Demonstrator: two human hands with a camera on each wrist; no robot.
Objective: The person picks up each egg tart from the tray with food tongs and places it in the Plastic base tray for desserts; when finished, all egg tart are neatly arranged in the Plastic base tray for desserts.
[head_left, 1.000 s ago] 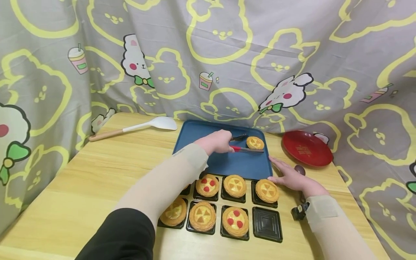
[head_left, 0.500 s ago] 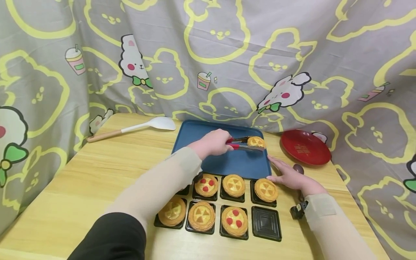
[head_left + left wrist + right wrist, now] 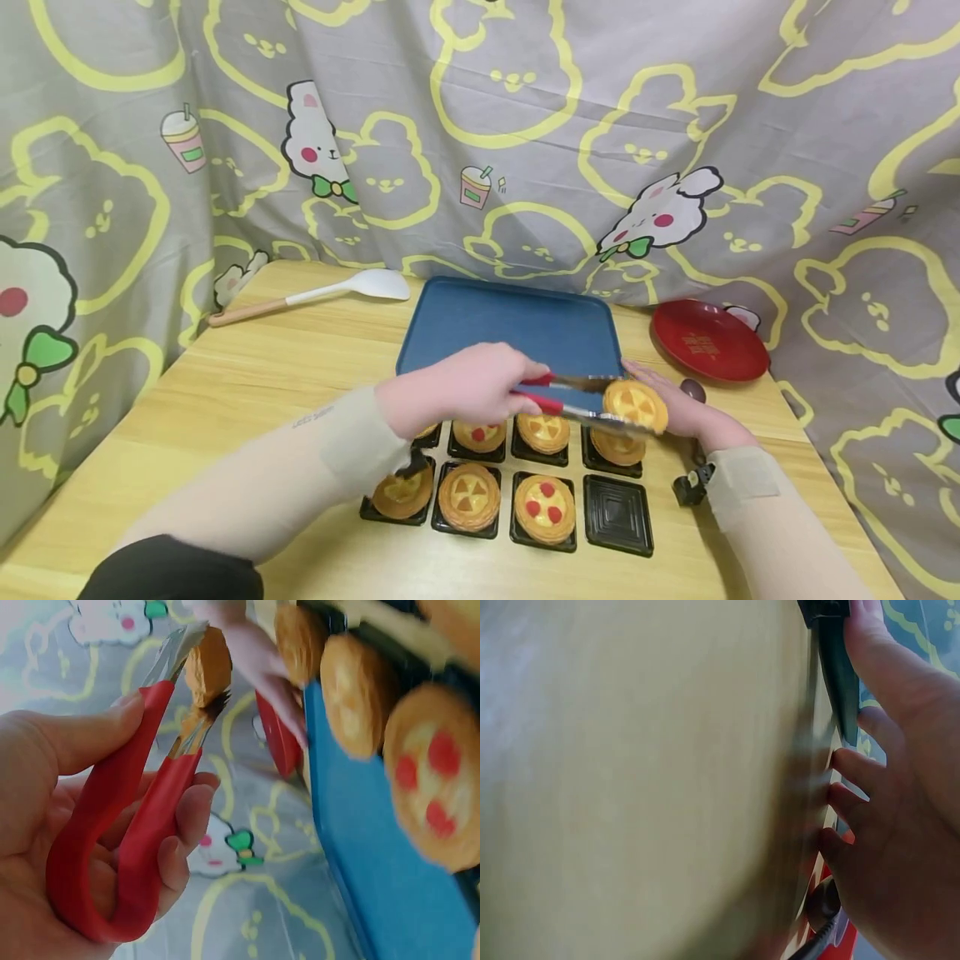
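My left hand (image 3: 468, 383) grips red-handled tongs (image 3: 551, 406), whose metal arms pinch an egg tart (image 3: 637, 404) with wedge-shaped pieces on top. In the left wrist view the tart (image 3: 208, 666) sits between the tong tips, with the thumb and fingers round the red handle. The tart is held over the front right corner of the blue tray (image 3: 517, 325), overlapping another tart below it. My right hand (image 3: 678, 407) rests at the tray's right edge with its fingers extended, partly hidden behind the held tart. In front lies a black square holder (image 3: 618, 515), its ridged base showing.
Several tarts sit in black holders in two rows, including one with red berries (image 3: 543, 510). A red plate (image 3: 708, 340) and a dark spoon (image 3: 693, 390) lie right. A white spatula (image 3: 378, 284) lies back left. A patterned curtain (image 3: 517, 142) hangs behind.
The tongs in my left hand have lifted the tart off the blue tray and carried it toward me and slightly right. My right hand has stayed at the tray's edge.
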